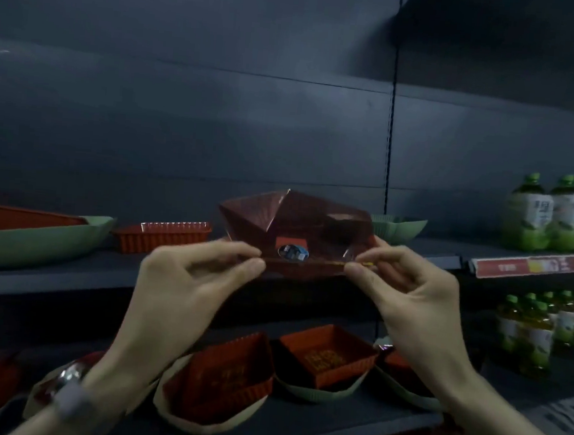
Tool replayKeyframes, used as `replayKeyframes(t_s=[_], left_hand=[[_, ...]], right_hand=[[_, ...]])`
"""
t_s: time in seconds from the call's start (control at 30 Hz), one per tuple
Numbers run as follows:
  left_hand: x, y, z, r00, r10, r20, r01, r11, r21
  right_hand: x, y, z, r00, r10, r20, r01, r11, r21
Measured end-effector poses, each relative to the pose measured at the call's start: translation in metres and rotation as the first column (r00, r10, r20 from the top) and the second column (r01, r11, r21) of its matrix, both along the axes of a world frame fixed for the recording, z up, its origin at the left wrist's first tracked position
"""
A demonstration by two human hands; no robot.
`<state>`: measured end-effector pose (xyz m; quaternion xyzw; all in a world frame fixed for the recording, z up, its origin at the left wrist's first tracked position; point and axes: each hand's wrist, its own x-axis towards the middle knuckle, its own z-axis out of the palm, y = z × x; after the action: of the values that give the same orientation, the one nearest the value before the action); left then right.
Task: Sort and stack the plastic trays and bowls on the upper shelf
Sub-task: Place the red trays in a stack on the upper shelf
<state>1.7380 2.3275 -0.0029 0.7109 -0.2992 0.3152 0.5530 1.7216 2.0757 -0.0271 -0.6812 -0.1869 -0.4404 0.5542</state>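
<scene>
The dark grey upper shelf (pixel 102 271) runs across the middle of the view. At nine o'clock on it lies a wide pale-green boat-shaped plastic bowl (pixel 36 245) with a flat red tray (pixel 14 220) nested inside. Just beside it, toward the centre, stands a red ribbed rectangular plastic tray (pixel 163 240). At the centre is the translucent dark-red faceted plastic bowl (pixel 299 218), over the shelf's front edge; whether it rests on the shelf cannot be told. A smaller pale-green ribbed bowl (pixel 398 227) sits behind it at two o'clock.

Both hands are gripping. The left hand (pixel 184 278) pinches the faceted bowl's near rim between thumb and forefinger, and the right hand (pixel 410 295) does the same at the other end.

The hold is by fingertips on a thin rim, so the plastic could flex and slip, falling onto the red trays in pale bowls (pixel 326 354) at six o'clock below. Pushed too deep, it would likely knock the smaller green bowl. Set on the ribbed tray, it would probably sit tilted, since the shapes do not seem to nest.
</scene>
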Motion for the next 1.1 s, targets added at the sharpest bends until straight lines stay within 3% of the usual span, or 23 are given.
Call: replayKeyframes(t_s=[0.1,0.27,0.43,0.6,0.87,1.0,1.1], left_hand=[[0.039,-0.002,0.028,0.996,0.031,0.079,-0.028,0.999,-0.042],[0.107,-0.007,0.056,0.996,0.030,0.081,-0.020,0.992,-0.126],[0.164,-0.019,0.065,1.000,-0.012,-0.010,0.009,0.961,-0.275],[0.203,-0.037,0.067,0.959,-0.196,-0.207,0.093,0.901,-0.423],[0.248,-0.049,0.050,0.939,-0.107,-0.326,-0.005,0.946,-0.324],[0.260,-0.044,0.043,0.929,-0.031,-0.369,-0.051,0.976,-0.211],[0.268,-0.040,0.038,0.902,-0.074,-0.426,-0.031,0.972,-0.235]], right_hand=[[0.033,0.001,0.027,0.999,-0.005,0.042,0.004,1.000,0.005],[0.098,0.002,0.065,0.995,-0.047,0.085,0.045,0.999,0.026],[0.154,-0.001,0.084,1.000,-0.005,-0.012,0.006,0.998,0.055],[0.203,-0.013,0.093,0.973,0.154,-0.170,-0.127,0.979,0.157],[0.259,-0.028,0.074,0.906,0.260,-0.333,-0.183,0.952,0.245],[0.277,-0.029,0.063,0.900,0.222,-0.375,-0.146,0.964,0.221],[0.287,-0.028,0.054,0.894,0.210,-0.395,-0.138,0.969,0.203]])
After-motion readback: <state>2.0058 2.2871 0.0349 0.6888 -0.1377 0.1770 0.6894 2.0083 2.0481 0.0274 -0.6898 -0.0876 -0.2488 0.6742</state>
